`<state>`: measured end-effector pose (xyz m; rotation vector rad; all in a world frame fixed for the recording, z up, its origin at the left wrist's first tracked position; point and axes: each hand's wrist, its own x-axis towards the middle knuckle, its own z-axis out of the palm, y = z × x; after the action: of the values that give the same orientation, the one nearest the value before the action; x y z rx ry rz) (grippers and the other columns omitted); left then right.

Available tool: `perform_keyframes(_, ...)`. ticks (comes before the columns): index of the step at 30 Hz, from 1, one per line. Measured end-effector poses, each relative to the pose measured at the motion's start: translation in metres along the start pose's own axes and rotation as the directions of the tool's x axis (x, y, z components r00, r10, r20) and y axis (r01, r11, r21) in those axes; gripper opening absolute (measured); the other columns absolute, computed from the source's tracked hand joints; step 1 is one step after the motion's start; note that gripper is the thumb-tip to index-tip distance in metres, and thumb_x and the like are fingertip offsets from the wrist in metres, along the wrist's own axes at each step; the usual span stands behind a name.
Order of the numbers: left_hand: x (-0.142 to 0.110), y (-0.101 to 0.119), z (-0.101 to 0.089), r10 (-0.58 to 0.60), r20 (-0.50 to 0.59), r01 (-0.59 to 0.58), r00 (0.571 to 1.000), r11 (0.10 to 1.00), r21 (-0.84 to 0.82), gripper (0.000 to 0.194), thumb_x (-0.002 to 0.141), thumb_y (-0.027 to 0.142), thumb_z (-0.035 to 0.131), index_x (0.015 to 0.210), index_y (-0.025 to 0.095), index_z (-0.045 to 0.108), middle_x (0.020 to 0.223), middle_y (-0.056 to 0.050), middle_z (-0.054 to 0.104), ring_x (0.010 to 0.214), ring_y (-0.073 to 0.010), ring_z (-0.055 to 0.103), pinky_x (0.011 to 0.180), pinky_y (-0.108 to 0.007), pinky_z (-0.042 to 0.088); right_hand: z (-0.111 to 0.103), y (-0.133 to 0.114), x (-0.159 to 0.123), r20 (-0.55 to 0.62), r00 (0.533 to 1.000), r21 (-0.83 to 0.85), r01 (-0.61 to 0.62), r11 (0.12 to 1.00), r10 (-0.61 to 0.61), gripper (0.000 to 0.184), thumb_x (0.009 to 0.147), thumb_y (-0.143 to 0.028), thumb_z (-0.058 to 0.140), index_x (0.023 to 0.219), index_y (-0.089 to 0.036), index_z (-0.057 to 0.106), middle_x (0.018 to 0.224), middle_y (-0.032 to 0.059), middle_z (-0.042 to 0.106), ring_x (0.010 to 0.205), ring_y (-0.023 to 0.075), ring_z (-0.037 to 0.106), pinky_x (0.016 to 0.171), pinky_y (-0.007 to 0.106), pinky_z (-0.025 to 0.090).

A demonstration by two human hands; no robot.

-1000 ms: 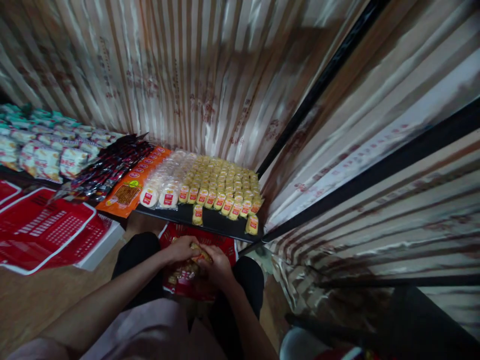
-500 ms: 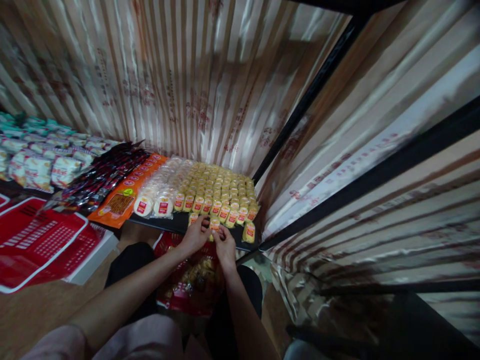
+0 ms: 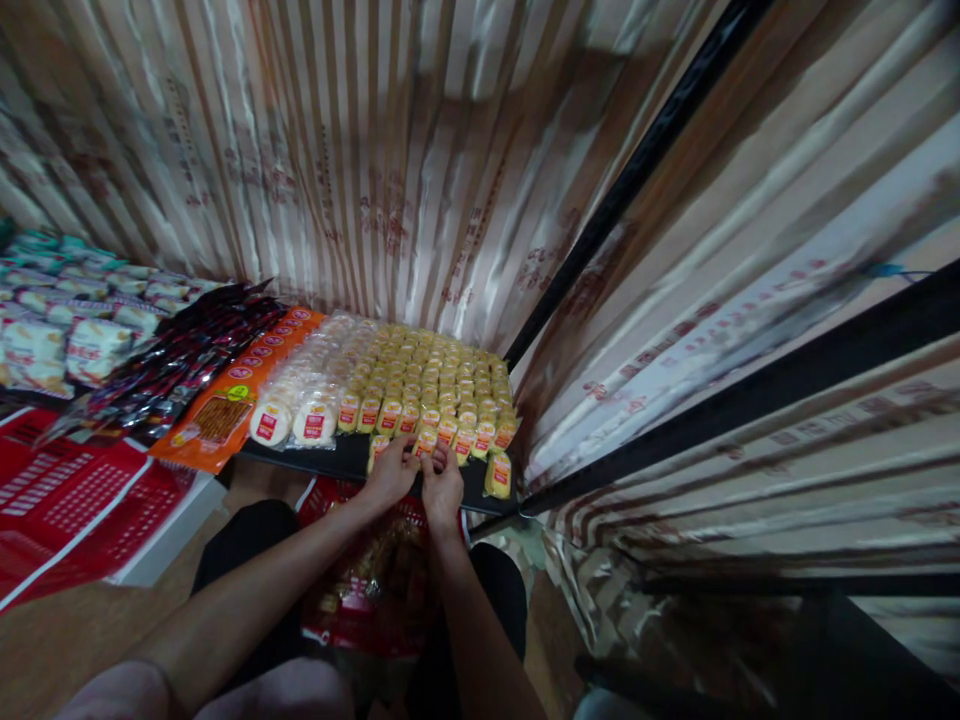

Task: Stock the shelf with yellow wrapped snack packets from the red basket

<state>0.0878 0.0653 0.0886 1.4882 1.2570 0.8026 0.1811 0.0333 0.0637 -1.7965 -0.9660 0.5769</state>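
Observation:
My left hand [image 3: 393,474] and my right hand [image 3: 442,486] meet over the front strip of a black shelf [image 3: 352,455]. Their fingers are closed around a small yellow wrapped snack cake [image 3: 425,441] with a red and white label, held upright just in front of the packed rows of matching snack cakes [image 3: 435,375]. One loose snack cake [image 3: 377,450] stands left of my hands, partly covered by the left one. Another single snack cake [image 3: 498,475] sits to the right, near the shelf's corner.
Left along the shelf lie round white wrapped crackers [image 3: 313,425], an orange snack bag [image 3: 217,415], dark shiny packets [image 3: 176,355] and white bags [image 3: 97,350]. Red bags [image 3: 352,625] sit between my knees. A black frame bar [image 3: 600,215] and striped curtain [image 3: 375,150] bound the shelf.
Both hands have moved slightly forward with the snack cake, bringing it closer to the front row. The camera view has shifted a little to the right.

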Motion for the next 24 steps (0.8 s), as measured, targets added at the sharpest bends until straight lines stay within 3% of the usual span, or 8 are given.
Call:
perform_keyframes(9, 0.004, 0.002, 0.002, 0.002, -0.046, -0.003, 0.999, 1.0, -0.028, 0.034, 0.075, 0.004, 0.047, 0.107, 0.014, 0.052, 0.109, -0.008, 0.062, 0.082, -0.012, 0.062, 0.079, -0.025, 0.05, 0.002, -0.007, 0.003, -0.089, 0.986, -0.24, 0.117, 0.964, -0.142, 0.023, 0.08, -0.034, 0.047, 0.093, -0.018, 0.058, 0.093, 0.0076, 0.061, 0.079, 0.0181, 0.057, 0.073, 0.028, 0.042)
perform_keyframes(14, 0.006, 0.001, 0.006, 0.005, -0.071, -0.007, 0.997, 1.0, -0.018, 0.035, 0.073, 0.002, 0.048, 0.105, 0.016, 0.053, 0.106, -0.007, 0.062, 0.083, -0.0123, 0.062, 0.079, -0.027, 0.051, 0.004, 0.001, 0.009, -0.07, 0.991, -0.155, 0.102, 0.983, -0.114, 0.027, 0.081, -0.035, 0.045, 0.098, -0.017, 0.055, 0.089, 0.0054, 0.06, 0.063, 0.0142, 0.055, 0.064, 0.027, 0.044)
perform_keyframes(18, 0.005, -0.005, 0.009, 0.066, -0.112, -0.065, 0.992, 0.998, 0.008, 0.032, 0.073, 0.005, 0.049, 0.103, 0.016, 0.054, 0.103, -0.007, 0.06, 0.083, -0.0129, 0.061, 0.074, -0.027, 0.052, 0.006, 0.011, 0.01, -0.102, 0.984, -0.075, 0.142, 0.987, -0.149, 0.028, 0.081, -0.034, 0.046, 0.101, -0.016, 0.051, 0.096, 0.0079, 0.058, 0.067, 0.0143, 0.056, 0.066, 0.028, 0.046)
perform_keyframes(24, 0.0, -0.013, 0.014, 0.177, -0.154, -0.171, 0.972, 0.984, 0.049, 0.028, 0.072, 0.002, 0.045, 0.094, 0.014, 0.057, 0.098, -0.007, 0.055, 0.082, -0.012, 0.06, 0.074, -0.028, 0.053, 0.006, 0.017, 0.009, -0.118, 0.957, -0.041, 0.262, 0.964, -0.266, 0.018, 0.081, -0.03, 0.045, 0.089, -0.018, 0.056, 0.086, 0.005, 0.055, 0.07, 0.0144, 0.054, 0.068, 0.028, 0.047)
